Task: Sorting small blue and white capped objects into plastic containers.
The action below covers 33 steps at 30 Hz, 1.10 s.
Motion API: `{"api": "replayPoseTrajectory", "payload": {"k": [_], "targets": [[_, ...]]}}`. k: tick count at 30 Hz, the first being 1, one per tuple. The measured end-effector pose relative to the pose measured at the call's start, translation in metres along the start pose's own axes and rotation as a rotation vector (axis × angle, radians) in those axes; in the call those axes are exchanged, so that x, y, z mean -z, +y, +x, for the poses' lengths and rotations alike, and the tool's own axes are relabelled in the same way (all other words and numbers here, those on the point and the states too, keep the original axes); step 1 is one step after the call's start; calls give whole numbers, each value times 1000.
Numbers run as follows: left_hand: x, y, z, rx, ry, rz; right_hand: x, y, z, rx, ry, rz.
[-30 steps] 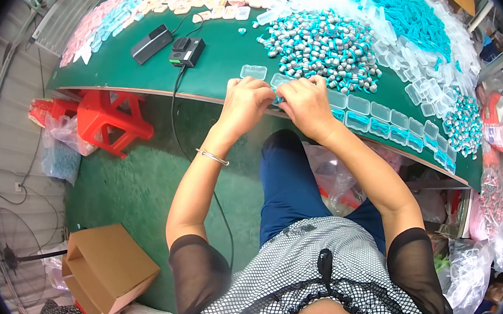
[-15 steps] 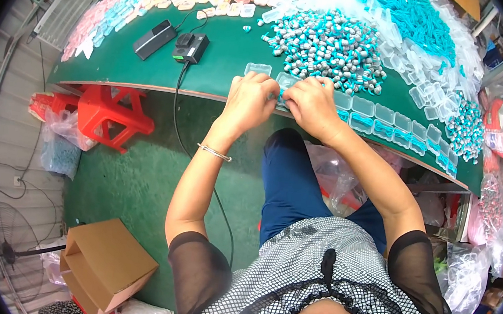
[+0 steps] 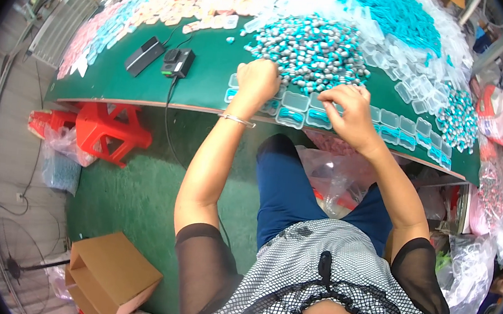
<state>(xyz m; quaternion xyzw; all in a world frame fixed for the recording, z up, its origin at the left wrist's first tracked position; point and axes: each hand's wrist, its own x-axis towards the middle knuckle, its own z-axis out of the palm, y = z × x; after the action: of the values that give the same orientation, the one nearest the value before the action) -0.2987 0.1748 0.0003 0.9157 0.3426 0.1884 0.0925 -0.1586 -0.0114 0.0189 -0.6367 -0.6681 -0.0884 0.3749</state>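
green table (image 3: 130, 90) | clear cases (image 3: 294, 102) | grey-teal pieces (image 3: 312, 47), heaped | black box (image 3: 178, 63)

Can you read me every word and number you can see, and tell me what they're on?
There are none I can read.
Green label on the black box: too small to read.
Red-and-white bag: any print is too blurred.
Little clear boxes: no writing I can make out.

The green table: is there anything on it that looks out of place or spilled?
One small teal piece lies alone on the green table, left of the pile of teal-and-grey pieces. It looks like a stray, being apart from the others. No damage stands out.
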Motion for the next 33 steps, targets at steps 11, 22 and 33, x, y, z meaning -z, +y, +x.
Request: {"api": "replayPoseTrajectory", "payload": {"k": [11,22,33], "targets": [[2,-25,1,-118,100,-139,146,139,-74,-479,329,7],[16,-5,0,149,-20,-1080,180,216,-123,-713,16,-742],[27,-7,-37,252,-35,-1229,182,234,-130,-667,9,-807]]}}
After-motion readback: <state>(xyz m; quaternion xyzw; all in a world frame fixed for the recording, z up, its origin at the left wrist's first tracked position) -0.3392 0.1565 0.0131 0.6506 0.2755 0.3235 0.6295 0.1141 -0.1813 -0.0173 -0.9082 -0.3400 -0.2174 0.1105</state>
